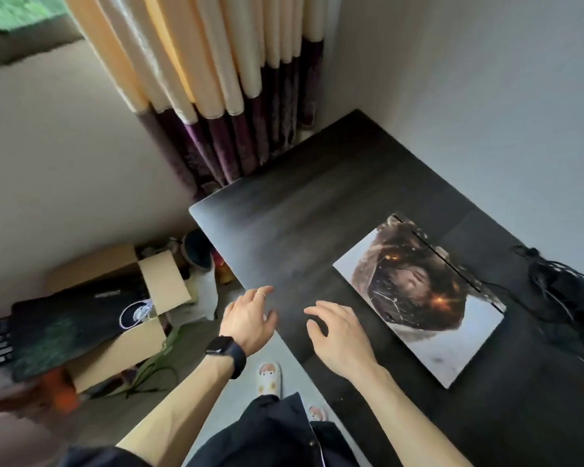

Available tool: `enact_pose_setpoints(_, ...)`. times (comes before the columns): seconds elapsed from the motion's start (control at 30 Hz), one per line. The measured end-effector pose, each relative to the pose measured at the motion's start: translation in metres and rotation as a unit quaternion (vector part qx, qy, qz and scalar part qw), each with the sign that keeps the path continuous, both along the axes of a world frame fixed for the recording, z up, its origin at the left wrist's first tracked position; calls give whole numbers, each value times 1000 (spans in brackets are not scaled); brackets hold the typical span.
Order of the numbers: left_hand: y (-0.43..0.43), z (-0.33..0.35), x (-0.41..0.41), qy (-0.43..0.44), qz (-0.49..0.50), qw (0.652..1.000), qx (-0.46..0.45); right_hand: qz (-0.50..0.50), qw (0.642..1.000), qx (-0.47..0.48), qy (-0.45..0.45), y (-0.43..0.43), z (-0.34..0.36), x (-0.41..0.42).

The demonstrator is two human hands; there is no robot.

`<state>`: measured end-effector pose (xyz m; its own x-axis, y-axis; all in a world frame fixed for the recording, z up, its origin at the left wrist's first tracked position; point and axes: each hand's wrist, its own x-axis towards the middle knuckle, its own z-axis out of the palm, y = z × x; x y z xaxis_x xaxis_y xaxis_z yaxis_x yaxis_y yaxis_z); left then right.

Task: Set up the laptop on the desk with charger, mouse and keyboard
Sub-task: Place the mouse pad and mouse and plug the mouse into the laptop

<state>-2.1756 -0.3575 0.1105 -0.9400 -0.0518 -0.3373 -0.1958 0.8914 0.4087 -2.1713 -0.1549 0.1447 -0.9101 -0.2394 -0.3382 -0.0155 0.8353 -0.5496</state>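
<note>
Dark desk (300, 214): closed laptop (418, 298) lies flat, just right of your right hand (341, 335); left hand (250, 318) at the desk edge; both loosely spread, holding nothing.

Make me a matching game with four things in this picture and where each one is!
Things:
1. laptop
2. black cables
3. cardboard box
4. watch

Places:
A. strapped round the wrist of the left hand
B. down on the floor, left of the desk
C. lying shut on the desk, picture side up
D. in a tangle on the desk, to the right of the laptop

Pairs: 1-C, 2-D, 3-B, 4-A
</note>
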Motion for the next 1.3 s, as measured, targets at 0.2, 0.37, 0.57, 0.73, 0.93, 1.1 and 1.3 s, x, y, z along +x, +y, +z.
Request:
enact_pose_setpoints(0.2, -69, 5, 73, 17, 150, 988, 12, 137, 989, -47, -18, -76, 15, 11)
enact_pose_setpoints(0.37, -106, -4, 158, -20, 241, 970, 5, 204, 973, -86, -64, -127, 14, 39)
enact_pose_setpoints(0.57, -145, -15, 219, -58, 316, 947, 9, 268, 952, -76, -129, -172, 6, 77)
enact_pose_setpoints(0.73, -191, -24, 220, -77, 330, 941, 28, 274, 949, -60, -144, -220, -1, 76)
enact_pose_setpoints(0.93, -278, -42, 195, -98, 289, 951, 53, 224, 961, -43, -158, -307, -22, 56)
enact_pose_setpoints(1.1, -375, -57, 182, -111, 281, 952, 50, 198, 961, -28, -192, -389, -46, 49)
enact_pose_setpoints(1.3, -467, -72, 179, -143, 292, 945, 40, 161, 957, -34, -239, -461, -75, 42)
